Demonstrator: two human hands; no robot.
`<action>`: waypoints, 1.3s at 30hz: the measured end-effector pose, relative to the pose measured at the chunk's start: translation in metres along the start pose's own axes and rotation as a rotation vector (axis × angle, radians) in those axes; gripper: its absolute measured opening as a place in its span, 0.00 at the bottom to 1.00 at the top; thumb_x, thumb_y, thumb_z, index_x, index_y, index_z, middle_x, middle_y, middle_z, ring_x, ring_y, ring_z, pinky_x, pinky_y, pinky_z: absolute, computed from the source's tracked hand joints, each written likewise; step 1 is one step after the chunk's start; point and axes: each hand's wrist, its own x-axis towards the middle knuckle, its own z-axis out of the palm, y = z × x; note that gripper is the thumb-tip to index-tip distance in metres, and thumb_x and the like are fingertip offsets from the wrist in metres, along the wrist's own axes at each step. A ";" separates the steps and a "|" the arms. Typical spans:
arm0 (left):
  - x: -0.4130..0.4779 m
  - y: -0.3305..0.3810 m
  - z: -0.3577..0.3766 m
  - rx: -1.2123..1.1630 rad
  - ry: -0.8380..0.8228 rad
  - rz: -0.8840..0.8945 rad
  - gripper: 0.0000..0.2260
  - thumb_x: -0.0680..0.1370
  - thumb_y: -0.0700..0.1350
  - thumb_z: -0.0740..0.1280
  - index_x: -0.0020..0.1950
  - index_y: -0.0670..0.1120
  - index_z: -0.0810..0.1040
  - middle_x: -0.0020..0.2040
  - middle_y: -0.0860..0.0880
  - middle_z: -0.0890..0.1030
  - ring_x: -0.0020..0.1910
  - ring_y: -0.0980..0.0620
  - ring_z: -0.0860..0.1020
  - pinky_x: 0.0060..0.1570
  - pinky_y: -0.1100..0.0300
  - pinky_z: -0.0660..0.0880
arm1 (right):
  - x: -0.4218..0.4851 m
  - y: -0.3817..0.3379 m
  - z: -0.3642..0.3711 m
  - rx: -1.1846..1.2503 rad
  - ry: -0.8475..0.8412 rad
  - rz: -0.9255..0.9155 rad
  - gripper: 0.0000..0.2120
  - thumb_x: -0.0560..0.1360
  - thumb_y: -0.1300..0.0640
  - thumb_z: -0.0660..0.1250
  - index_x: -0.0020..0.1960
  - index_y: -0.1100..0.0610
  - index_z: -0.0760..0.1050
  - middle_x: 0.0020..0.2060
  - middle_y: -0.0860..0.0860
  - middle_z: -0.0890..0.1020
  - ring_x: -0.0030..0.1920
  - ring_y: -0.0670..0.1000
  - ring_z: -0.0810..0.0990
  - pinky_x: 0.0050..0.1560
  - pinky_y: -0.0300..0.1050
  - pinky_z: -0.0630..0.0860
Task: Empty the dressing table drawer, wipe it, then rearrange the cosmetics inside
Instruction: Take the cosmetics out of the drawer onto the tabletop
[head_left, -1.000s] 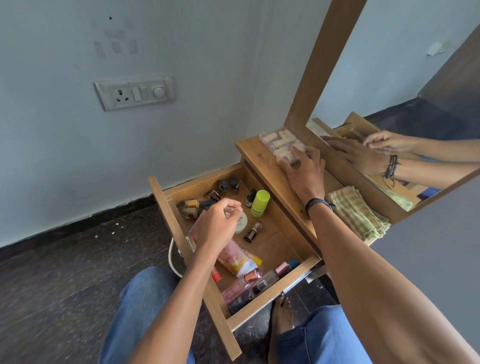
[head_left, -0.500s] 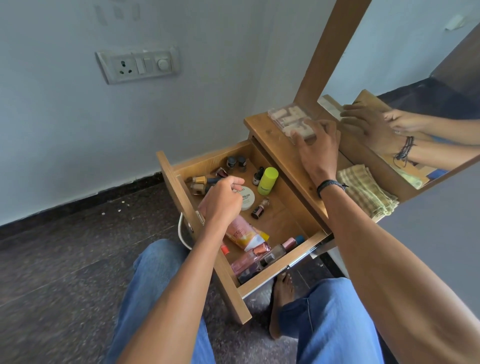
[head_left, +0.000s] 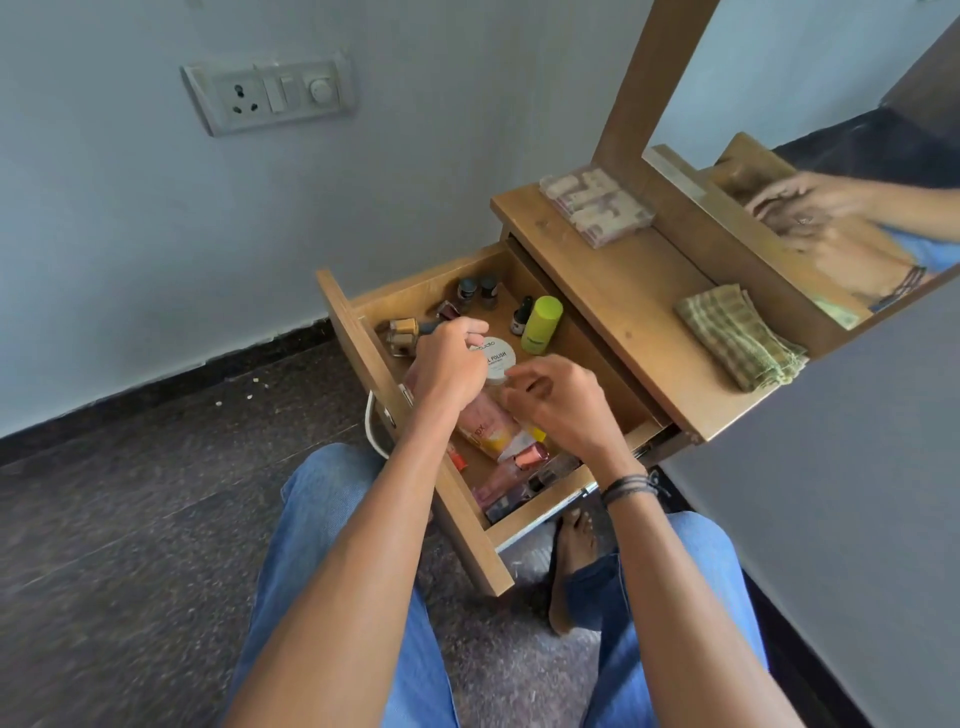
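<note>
1. The right hand (head_left: 561, 410) is off the top now and down over the drawer (head_left: 470, 525), next to the left hand (head_left: 449, 369). A dark corded band (head_left: 626, 486) sits on its wrist.
2. Right fingers are curled in, tips close to the near edge of the round white tub (head_left: 501, 356). Whether they grip it, I cannot tell.
3. The left hand has barely shifted. Its knuckles are bent over the tub's left side with the thumb on top, and a firm hold cannot be told either.
4. The wooden drawer stands pulled out with the cosmetics still inside: a soft pink tube (head_left: 491, 434) lying under the hands, a lime cylinder bottle (head_left: 541, 325) upright beyond the tub, and small dark-capped polish bottles (head_left: 477, 292) at the back.
5. On the wood-grain top (head_left: 623, 312), the clear plastic box (head_left: 597, 208) now lies uncovered near the mirror frame. A folded checked cloth (head_left: 740, 340) rests well apart from it, to the right.
6. The mirror (head_left: 779, 93) behind gives a blurred reflection of both hands.
</note>
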 end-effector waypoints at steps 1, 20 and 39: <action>0.000 0.000 0.000 -0.001 0.004 -0.001 0.23 0.76 0.32 0.59 0.62 0.54 0.80 0.56 0.56 0.83 0.60 0.52 0.77 0.58 0.48 0.78 | -0.003 0.003 0.002 0.024 -0.040 0.032 0.11 0.75 0.53 0.75 0.58 0.49 0.83 0.47 0.41 0.82 0.47 0.41 0.82 0.51 0.49 0.83; -0.002 0.001 -0.003 0.016 0.060 -0.014 0.23 0.75 0.31 0.61 0.62 0.53 0.81 0.64 0.50 0.79 0.63 0.46 0.74 0.58 0.47 0.78 | -0.011 -0.001 0.012 -0.177 -0.238 0.010 0.33 0.67 0.44 0.77 0.71 0.40 0.73 0.56 0.43 0.79 0.51 0.46 0.78 0.51 0.46 0.78; -0.011 0.013 -0.021 -0.388 0.036 -0.092 0.08 0.81 0.42 0.65 0.56 0.53 0.79 0.50 0.56 0.80 0.49 0.55 0.78 0.40 0.61 0.79 | -0.019 0.002 -0.003 0.642 0.486 0.072 0.28 0.73 0.50 0.77 0.71 0.49 0.72 0.61 0.46 0.79 0.58 0.53 0.82 0.52 0.59 0.84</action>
